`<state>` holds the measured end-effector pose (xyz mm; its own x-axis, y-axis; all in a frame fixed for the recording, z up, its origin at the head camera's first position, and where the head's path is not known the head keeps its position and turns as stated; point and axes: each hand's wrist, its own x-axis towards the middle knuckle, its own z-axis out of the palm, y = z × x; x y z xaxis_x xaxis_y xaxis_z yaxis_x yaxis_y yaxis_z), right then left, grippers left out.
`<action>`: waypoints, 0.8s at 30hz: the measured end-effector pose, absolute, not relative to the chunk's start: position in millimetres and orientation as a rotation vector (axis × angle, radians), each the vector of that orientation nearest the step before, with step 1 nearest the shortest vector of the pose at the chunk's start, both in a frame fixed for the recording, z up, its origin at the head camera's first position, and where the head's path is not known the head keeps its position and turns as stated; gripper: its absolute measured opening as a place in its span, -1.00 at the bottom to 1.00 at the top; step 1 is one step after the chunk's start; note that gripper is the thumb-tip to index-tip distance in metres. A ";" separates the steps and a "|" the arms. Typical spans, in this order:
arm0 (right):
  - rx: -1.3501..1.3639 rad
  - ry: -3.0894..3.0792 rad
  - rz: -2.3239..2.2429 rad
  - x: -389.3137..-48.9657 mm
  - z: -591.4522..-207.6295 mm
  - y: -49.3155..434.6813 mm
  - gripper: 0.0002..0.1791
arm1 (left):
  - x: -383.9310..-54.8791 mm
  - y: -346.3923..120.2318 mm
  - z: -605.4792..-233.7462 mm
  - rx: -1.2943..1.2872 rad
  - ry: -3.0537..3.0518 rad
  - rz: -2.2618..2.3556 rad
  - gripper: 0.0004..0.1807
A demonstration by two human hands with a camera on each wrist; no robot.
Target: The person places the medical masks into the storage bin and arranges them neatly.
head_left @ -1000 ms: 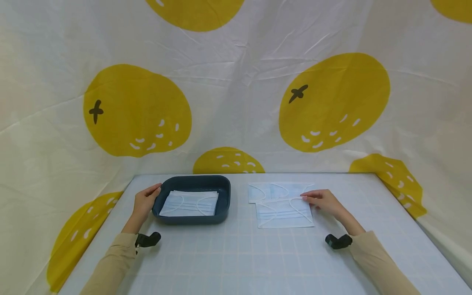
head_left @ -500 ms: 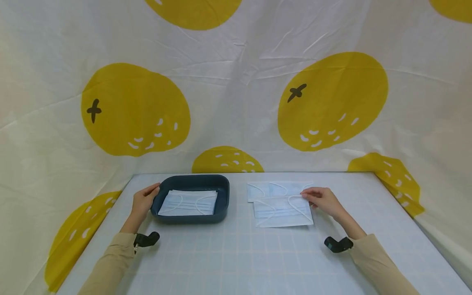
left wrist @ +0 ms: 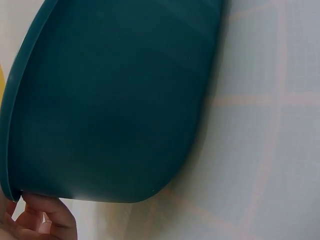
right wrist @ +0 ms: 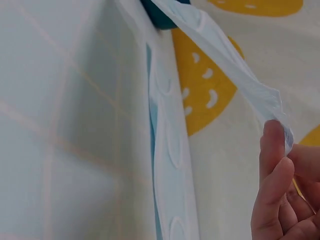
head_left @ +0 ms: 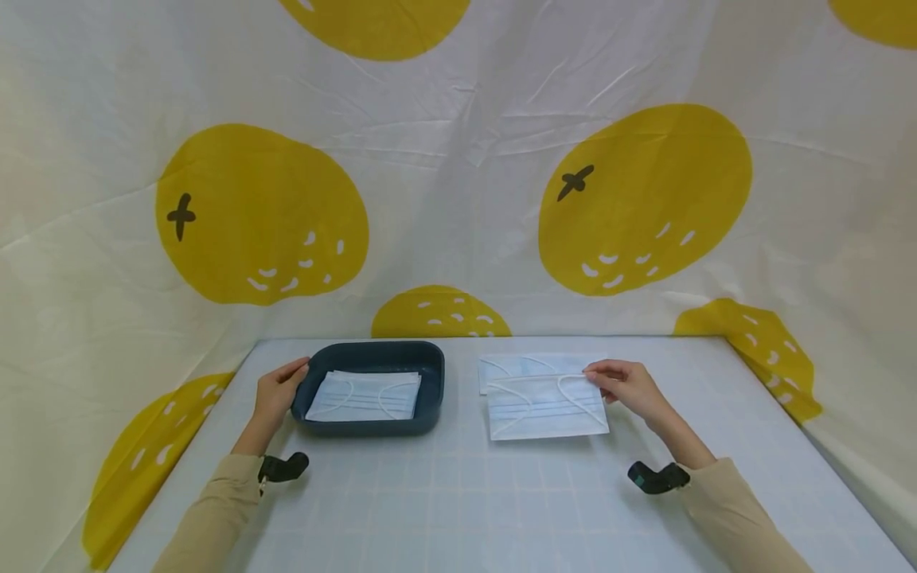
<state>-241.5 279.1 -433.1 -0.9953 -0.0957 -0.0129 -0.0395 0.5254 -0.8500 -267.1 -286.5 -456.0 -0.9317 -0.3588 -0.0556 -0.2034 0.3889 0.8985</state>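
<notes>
My left hand (head_left: 278,394) grips the left rim of a dark teal plastic tray (head_left: 368,428); the left wrist view shows curled fingers (left wrist: 54,212) beneath its lip. Inside lies a small stack of pale blue face masks (head_left: 365,398) with white ear loops. With thumb and fingers, my right hand (head_left: 630,388) pinches the top right corner of another face mask (head_left: 544,410). This mask hangs tilted, raised off the table, as the right wrist view also shows. Partly hidden behind it, more masks (head_left: 526,364) lie flat on the table; their number is unclear.
A pale checked cloth covers the table (head_left: 458,509). Its back edge meets a white curtain (head_left: 458,207) printed with large yellow fruit. Each wrist carries a small black camera, the left camera (head_left: 285,467) and the right camera (head_left: 657,477).
My right hand has lifted the pinched mask slightly from the table, its lower edge now raised and its top edge higher. My left hand and the tray stay where they were.
</notes>
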 end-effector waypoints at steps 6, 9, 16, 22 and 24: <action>-0.121 2.677 -1.544 -239.7 -429.9 275.3 -0.59 | -267.1 -287.5 -458.0 0.502 -2.505 -1.575 -0.51; -0.115 2.675 -1.569 -240.2 -428.2 272.0 -0.59 | -267.4 -287.8 -457.7 0.503 -2.505 -1.575 -0.51; -0.055 2.666 -1.650 -243.3 -430.3 260.4 -0.59 | -269.4 -287.8 -456.8 0.510 -2.492 -1.584 -0.52; -0.047 2.630 -1.707 -246.7 -430.8 245.5 -0.59 | -268.7 -287.8 -458.6 0.524 -2.494 -1.583 -0.52; -0.057 2.622 -1.719 -247.4 -430.2 239.8 -0.60 | -268.6 -287.8 -459.4 0.532 -2.494 -1.588 -0.52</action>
